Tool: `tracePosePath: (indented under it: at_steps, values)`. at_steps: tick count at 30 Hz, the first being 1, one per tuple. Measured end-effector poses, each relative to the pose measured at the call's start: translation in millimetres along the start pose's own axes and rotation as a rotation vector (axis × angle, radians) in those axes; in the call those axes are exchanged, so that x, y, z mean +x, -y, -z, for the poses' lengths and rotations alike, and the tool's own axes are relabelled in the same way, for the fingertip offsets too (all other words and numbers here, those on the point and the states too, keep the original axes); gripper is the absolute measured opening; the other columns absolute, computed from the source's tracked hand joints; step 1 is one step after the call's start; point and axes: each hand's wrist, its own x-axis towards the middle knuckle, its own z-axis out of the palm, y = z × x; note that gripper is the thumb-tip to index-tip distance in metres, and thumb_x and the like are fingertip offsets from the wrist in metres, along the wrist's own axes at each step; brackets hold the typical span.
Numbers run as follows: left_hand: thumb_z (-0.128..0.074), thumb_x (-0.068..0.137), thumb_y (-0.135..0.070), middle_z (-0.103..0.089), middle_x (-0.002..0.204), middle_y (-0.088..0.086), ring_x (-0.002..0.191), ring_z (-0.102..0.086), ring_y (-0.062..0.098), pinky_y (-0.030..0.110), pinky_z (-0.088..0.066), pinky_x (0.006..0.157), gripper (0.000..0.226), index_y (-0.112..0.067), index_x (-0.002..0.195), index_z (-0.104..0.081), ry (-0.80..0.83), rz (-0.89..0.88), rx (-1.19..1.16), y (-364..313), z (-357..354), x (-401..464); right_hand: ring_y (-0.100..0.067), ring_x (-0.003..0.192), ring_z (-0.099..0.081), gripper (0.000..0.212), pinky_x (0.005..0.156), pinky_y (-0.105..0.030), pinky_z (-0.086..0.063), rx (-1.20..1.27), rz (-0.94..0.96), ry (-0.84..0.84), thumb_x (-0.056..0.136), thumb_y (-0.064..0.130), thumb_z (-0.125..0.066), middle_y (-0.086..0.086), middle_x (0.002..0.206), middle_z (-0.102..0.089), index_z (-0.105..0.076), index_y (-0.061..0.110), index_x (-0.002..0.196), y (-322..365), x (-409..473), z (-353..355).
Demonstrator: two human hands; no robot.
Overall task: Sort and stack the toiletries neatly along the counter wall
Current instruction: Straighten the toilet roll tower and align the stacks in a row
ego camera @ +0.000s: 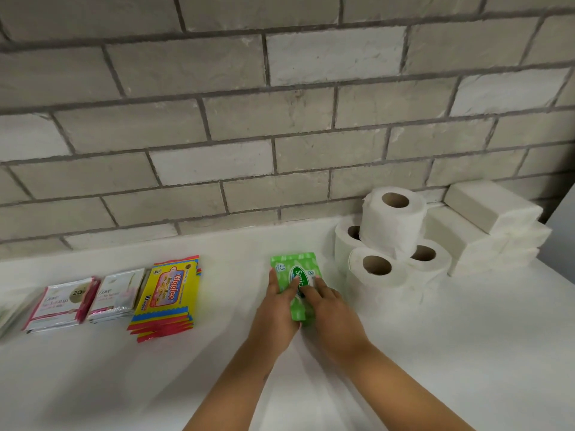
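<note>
Head view: left hand (277, 309), right hand (333, 315), straight fingers pressing glossy green rectangular wipes pack (294, 269).

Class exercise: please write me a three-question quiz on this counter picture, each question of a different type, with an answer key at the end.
1. True or false: both hands rest on the green wipes pack.
2. How many toilet rolls show a cardboard core? A) two B) four C) six
3. Fill in: the yellow Giggles packs lie to the ____ of the green pack.

Key: 1 true, the left hand and right hand both lie on it. 2 B. 3 left.
</note>
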Motion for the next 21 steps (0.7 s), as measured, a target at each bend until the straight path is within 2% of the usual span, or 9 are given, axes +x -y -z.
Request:
tracePosePath:
  at_steps: [2, 5, 7, 9, 10, 12, 13, 17, 21]
  values:
    - [-0.064, 0.086, -0.013, 0.01, 0.158, 0.006, 0.142, -0.024, 0.018, 0.004, -0.02, 0.099, 0.072, -0.022, 0.147, -0.026, 0.012, 0.017, -0.013, 0.9, 0.6, 5.5, -0.024, 0.136, -0.032, 0.055, 0.103, -0.029, -0.036, 0.001, 0.0, 0.008, 0.09, 0.017, -0.049, -0.01, 0.157, -0.015, -0.032, 0.024, 0.142, -1.7, 7.3, -0.7]
    - [-0.064, 0.085, -0.015, 0.005, 0.158, 0.004, 0.142, -0.023, 0.026, 0.027, -0.027, 0.11, 0.075, -0.025, 0.148, -0.024, 0.016, 0.055, 0.01, 2.1, 2.7, 11.8, -0.026, 0.136, -0.032, 0.056, 0.104, -0.03, -0.034, -0.006, -0.013, 0.025, 0.09, 0.017, -0.049, -0.011, 0.157, -0.014, -0.03, 0.023, 0.143, -2.1, 14.7, 0.1]
    - [-0.066, 0.083, -0.016, 0.01, 0.158, 0.004, 0.141, -0.028, 0.021, 0.013, -0.028, 0.105, 0.077, -0.026, 0.147, -0.024, 0.02, 0.044, 0.009, 3.6, 1.7, 16.3, -0.025, 0.136, -0.032, 0.058, 0.104, -0.03, -0.033, -0.003, -0.024, 0.023, 0.09, 0.018, -0.05, -0.01, 0.157, -0.014, -0.03, 0.024, 0.143, -2.1, 18.4, 0.1]
    - [-0.065, 0.085, -0.013, 0.009, 0.158, 0.003, 0.14, -0.03, 0.018, -0.007, -0.026, 0.09, 0.077, -0.022, 0.149, -0.022, 0.03, 0.049, -0.033, 4.6, 1.4, 20.1, -0.024, 0.136, -0.032, 0.058, 0.104, -0.03, -0.034, -0.01, -0.026, 0.019, 0.089, 0.019, -0.051, -0.008, 0.157, -0.014, -0.03, 0.025, 0.143, -2.3, 21.6, -0.7]
    - [-0.064, 0.086, -0.013, 0.007, 0.158, 0.003, 0.141, -0.027, 0.02, -0.005, -0.026, 0.093, 0.076, -0.021, 0.149, -0.022, 0.033, 0.053, -0.042, 5.0, 1.1, 21.3, -0.024, 0.136, -0.032, 0.059, 0.103, -0.03, -0.035, -0.012, -0.028, 0.02, 0.089, 0.019, -0.051, -0.008, 0.157, -0.014, -0.029, 0.025, 0.143, -2.6, 23.2, -1.4]
    - [-0.063, 0.087, -0.015, 0.005, 0.158, 0.004, 0.142, -0.022, 0.025, 0.015, -0.027, 0.106, 0.074, -0.024, 0.148, -0.023, 0.026, 0.061, -0.026, 4.2, 2.0, 22.4, -0.025, 0.136, -0.032, 0.058, 0.102, -0.031, -0.036, -0.012, -0.037, 0.021, 0.089, 0.019, -0.051, -0.007, 0.157, -0.014, -0.03, 0.025, 0.143, -2.6, 25.0, -1.3]
    - [-0.064, 0.087, -0.016, 0.007, 0.158, 0.004, 0.142, -0.023, 0.024, 0.016, -0.026, 0.106, 0.074, -0.025, 0.148, -0.023, 0.022, 0.061, -0.021, 4.5, 1.9, 23.3, -0.025, 0.135, -0.032, 0.057, 0.102, -0.031, -0.037, -0.012, -0.04, 0.02, 0.089, 0.018, -0.051, -0.007, 0.157, -0.014, -0.03, 0.025, 0.142, -2.6, 25.7, -0.9]
    - [-0.069, 0.082, -0.019, 0.016, 0.157, 0.005, 0.14, -0.029, 0.016, 0.013, -0.025, 0.105, 0.079, -0.027, 0.147, -0.025, 0.004, 0.05, 0.017, 7.8, -1.3, 29.1, -0.025, 0.135, -0.032, 0.055, 0.102, -0.032, -0.037, -0.013, -0.043, 0.015, 0.09, 0.017, -0.05, -0.008, 0.157, -0.014, -0.031, 0.024, 0.141, -3.3, 29.2, -0.4]
    - [-0.068, 0.084, -0.015, 0.014, 0.158, 0.0, 0.139, -0.032, 0.016, -0.003, -0.025, 0.096, 0.077, -0.024, 0.148, -0.026, 0.0, 0.06, -0.059, 10.8, -4.0, 34.8, -0.026, 0.134, -0.033, 0.056, 0.102, -0.032, -0.038, -0.009, -0.046, 0.014, 0.09, 0.017, -0.051, -0.008, 0.157, -0.014, -0.031, 0.024, 0.142, -4.5, 33.5, -2.9]
